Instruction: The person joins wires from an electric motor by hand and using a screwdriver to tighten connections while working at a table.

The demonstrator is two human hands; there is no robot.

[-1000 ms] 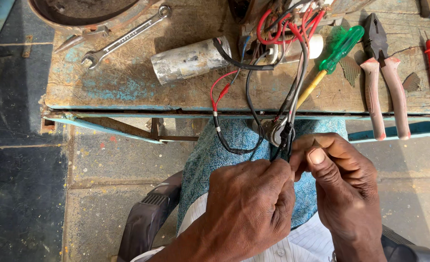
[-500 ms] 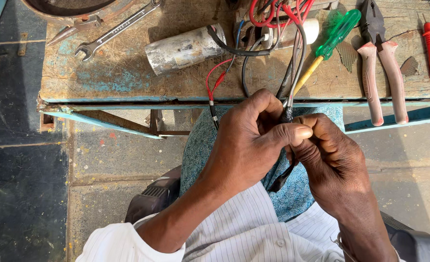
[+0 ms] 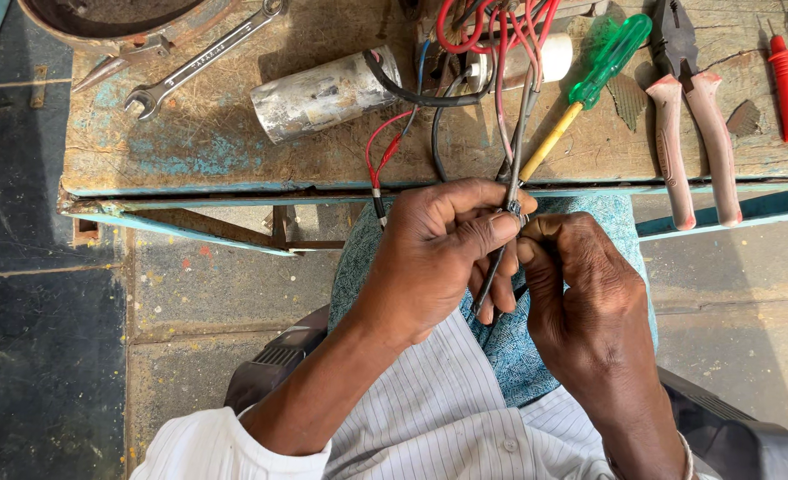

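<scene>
Grey wire (image 3: 511, 191) pinched by left hand (image 3: 438, 258) fingers, right hand (image 3: 581, 293) fingers gripping its bare end, workbench (image 3: 234, 151) beyond

Two hands, left hand (image 3: 438, 258) and right hand (image 3: 581, 302), pinched together on one grey wire (image 3: 511, 169). Above that grip on the worktop (image 3: 216, 142): one metal cylinder (image 3: 323, 93), one green-handled screwdriver (image 3: 594, 76), one pair of pliers (image 3: 692, 116). Up and left of the grip, one spanner (image 3: 203, 58). Far right, one red probe (image 3: 785, 84).
</scene>
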